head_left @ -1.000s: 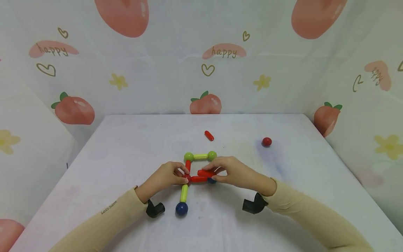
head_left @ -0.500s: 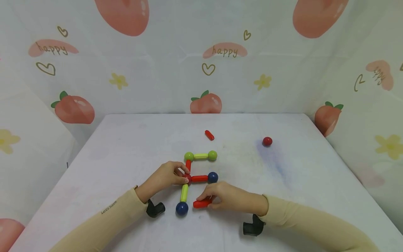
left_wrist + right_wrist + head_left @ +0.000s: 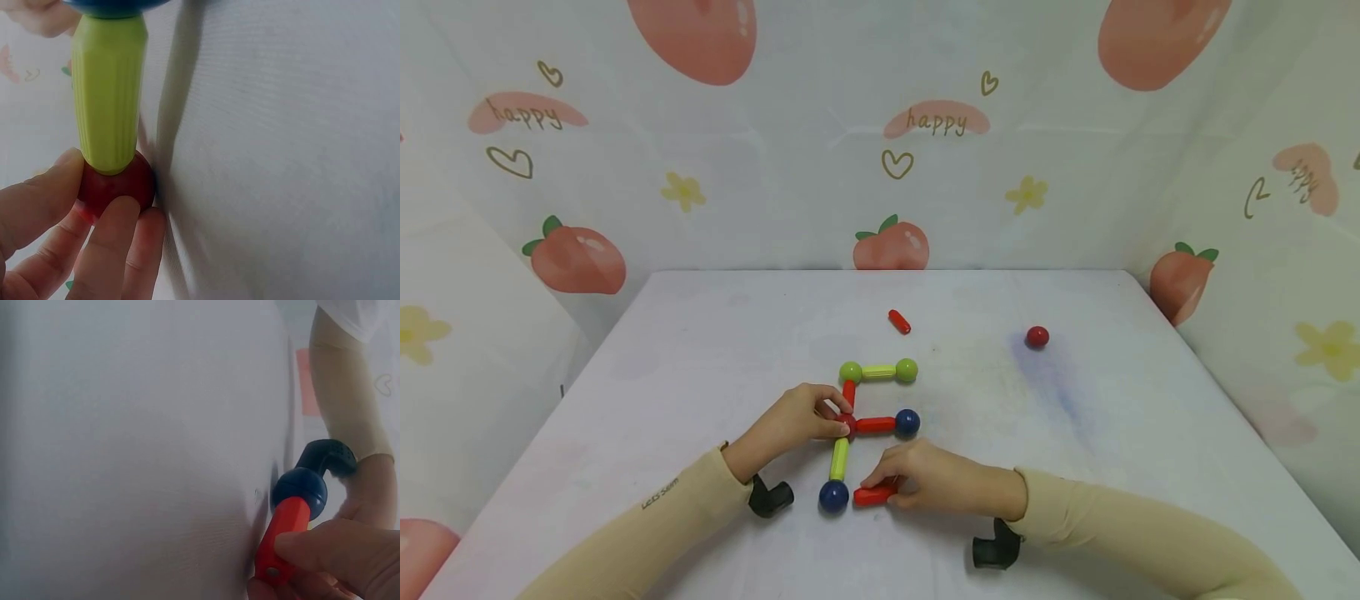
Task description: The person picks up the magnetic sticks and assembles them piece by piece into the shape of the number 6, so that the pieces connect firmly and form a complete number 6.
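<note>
My left hand (image 3: 805,417) pinches the red ball (image 3: 119,187) at the middle joint of a ball-and-rod figure. From that ball a yellow-green rod (image 3: 109,94) runs down to a near blue ball (image 3: 833,497). A red rod (image 3: 876,425) leads right to another blue ball (image 3: 907,422), and a second red rod (image 3: 848,393) leads up to a green ball (image 3: 850,372). My right hand (image 3: 925,479) pinches a loose red rod (image 3: 284,531) between thumb and fingers, its far end right at the near blue ball. In the right wrist view the rod overlaps that ball's edge.
A yellow-green rod (image 3: 878,372) joins the upper green ball to a second green ball (image 3: 907,370). Farther back lie a single red rod (image 3: 898,322) and a red ball (image 3: 1037,337). A black wrist mount (image 3: 997,546) hangs below the right wrist.
My right hand has carried the red rod from beside the right blue ball toward me, then slightly left to the near blue ball. My left hand stays on the red ball.
</note>
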{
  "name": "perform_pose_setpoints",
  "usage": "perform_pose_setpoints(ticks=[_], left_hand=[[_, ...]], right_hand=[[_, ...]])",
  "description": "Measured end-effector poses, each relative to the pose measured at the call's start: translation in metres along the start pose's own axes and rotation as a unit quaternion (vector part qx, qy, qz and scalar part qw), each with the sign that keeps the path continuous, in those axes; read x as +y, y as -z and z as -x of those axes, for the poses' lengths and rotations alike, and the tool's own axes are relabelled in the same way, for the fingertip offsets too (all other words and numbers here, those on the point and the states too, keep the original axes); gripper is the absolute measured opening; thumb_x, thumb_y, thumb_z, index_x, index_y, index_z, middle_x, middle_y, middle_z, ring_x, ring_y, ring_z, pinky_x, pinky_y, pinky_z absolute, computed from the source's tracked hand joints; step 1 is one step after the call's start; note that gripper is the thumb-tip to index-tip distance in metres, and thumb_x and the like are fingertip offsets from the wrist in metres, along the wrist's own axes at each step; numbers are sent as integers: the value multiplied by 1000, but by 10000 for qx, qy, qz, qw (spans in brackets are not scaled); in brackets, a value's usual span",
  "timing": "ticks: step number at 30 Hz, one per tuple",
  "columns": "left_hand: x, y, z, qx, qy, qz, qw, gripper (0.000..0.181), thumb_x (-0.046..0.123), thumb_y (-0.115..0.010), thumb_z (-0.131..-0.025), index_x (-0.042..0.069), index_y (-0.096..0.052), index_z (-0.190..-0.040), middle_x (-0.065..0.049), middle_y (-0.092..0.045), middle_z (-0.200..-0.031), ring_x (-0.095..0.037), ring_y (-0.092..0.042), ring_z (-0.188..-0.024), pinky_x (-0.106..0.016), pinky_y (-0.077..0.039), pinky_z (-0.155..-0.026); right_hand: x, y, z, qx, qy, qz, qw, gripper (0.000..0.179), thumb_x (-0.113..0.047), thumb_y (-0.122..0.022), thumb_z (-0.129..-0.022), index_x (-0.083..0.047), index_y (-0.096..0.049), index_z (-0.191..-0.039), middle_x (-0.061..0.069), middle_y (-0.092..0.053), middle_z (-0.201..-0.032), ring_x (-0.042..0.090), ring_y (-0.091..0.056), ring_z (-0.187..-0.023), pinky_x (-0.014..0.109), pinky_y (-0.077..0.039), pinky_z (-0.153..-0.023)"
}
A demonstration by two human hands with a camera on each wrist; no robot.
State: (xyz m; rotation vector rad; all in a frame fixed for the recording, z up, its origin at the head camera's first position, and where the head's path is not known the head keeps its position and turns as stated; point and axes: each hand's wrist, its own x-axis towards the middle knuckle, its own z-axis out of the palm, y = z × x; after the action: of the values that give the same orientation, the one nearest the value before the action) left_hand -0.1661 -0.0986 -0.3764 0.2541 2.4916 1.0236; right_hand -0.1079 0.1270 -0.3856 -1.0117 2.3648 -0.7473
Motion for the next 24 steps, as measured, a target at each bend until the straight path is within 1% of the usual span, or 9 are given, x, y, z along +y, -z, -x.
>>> perform_pose_setpoints(ticks=[4,10,14,24], left_hand=[[0,0,0,0,25,-2,10000,19,13,-81,-86,12,-73,-103,-5,-72,-88,-15,-62,-77,-25,-47,-66],[1,0,0,-10,27,11,10000,19,13,-81,-86,12,-73,-103,-4,-72,-88,-14,-62,-77,-24,-47,-66],[1,0,1,-13,-24,13,10000,19,13,-81,-86,11,-73,-103,-5,-72,-87,-14,-61,-77,-24,-47,-66],[-1,0,0,-18,-23,0,10000,19,13,-81,-86,11,-73,-103,-4,-73,-88,-14,-63,-78,-25,-50,-68]], right_hand=[[0,-1,0,48,65,109,9999,34,-1,-75,-89,-11,-74,-122,-3,-75,-108,-5,-63,-93,11,-52,-87],[0,-1,0,120,116,50,9998,35,-1,-75,-89,-11,-74,-122,-2,-75,-108,-4,-64,-94,12,-52,-88],[0,-3,-1,156,200,129,9996,34,-1,-75,-89,-11,-74,-122,-2,-75,-107,-4,-64,-93,12,-52,-88],[0,-4,-3,108,2,103,9999,34,-3,-76,-90,-12,-74,-123,-3,-74,-108,-5,-61,-91,12,-52,-87]])
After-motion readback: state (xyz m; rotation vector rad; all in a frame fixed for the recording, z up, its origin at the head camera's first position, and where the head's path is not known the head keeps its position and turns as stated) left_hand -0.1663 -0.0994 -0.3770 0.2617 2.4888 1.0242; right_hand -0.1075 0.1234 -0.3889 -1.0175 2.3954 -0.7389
